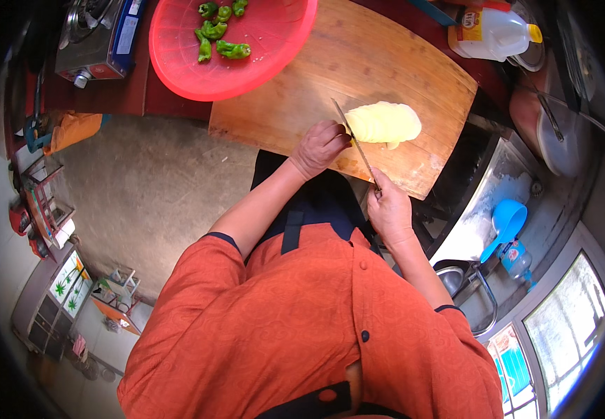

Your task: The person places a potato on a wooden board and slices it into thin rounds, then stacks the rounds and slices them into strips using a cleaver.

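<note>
My right hand (390, 209) grips the handle of a kitchen knife (357, 137), its narrow blade edge seen from above. To the blade's right, thin overlapping pale-yellow slices (386, 123), apparently potato, lie fanned on the wooden cutting board (386, 57). On the other side of the blade, my left hand (323, 147) has its fingers curled down close to the steel. A small yellow bit shows by those fingertips; whatever lies beneath them is hidden.
A red plastic colander (276, 57) with several green peppers (233, 50) overlaps the board's far left. Beyond it stands a gas stove (95, 57). A plastic jug (494, 34) stands at the far right; a metal sink (483, 204) and blue ladle (508, 220) are to my right.
</note>
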Demonstrator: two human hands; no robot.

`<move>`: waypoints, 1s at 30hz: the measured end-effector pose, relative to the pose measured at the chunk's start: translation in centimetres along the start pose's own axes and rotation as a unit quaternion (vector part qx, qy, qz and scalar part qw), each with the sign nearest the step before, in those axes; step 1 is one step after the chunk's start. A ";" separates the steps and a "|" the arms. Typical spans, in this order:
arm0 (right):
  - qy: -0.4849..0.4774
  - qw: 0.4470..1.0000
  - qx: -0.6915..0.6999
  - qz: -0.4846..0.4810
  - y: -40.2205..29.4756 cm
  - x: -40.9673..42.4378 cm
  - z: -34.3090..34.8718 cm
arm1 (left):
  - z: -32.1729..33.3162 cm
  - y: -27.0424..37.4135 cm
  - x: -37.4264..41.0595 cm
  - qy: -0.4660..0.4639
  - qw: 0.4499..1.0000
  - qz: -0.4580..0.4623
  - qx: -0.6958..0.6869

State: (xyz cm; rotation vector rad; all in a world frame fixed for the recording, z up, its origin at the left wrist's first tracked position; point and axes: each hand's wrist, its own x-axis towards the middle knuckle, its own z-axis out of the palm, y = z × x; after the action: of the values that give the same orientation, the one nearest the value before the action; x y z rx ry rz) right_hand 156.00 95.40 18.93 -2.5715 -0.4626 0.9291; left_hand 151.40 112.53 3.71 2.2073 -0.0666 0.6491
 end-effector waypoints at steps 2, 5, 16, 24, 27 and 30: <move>0.006 1.000 0.009 0.000 -0.1 -0.1 0.2 | -0.1 0.1 0.2 0.003 1.000 -0.002 -0.010; 0.034 0.999 -0.010 -0.022 0.0 -0.1 0.7 | -0.1 0.1 0.3 0.004 1.000 -0.006 -0.009; -0.002 0.999 -0.051 -0.003 -0.6 -0.5 -0.3 | -0.2 0.2 0.2 0.002 1.000 -0.004 0.000; -0.014 0.999 -0.040 0.002 -0.7 -0.3 -0.3 | -0.2 0.3 0.1 -0.004 1.000 -0.007 -0.005; -0.021 0.999 -0.035 0.006 -1.0 -0.2 -0.4 | -0.1 0.0 0.0 -0.004 1.000 0.001 -0.006; -0.026 0.999 -0.032 0.001 -1.0 -0.1 -0.3 | -0.1 0.0 -0.1 -0.008 1.000 0.000 -0.004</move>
State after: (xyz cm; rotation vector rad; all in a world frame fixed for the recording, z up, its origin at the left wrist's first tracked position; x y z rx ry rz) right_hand 155.96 96.17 19.69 -2.6099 -0.5130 0.9984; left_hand 151.25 112.63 3.73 2.2052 -0.0782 0.6304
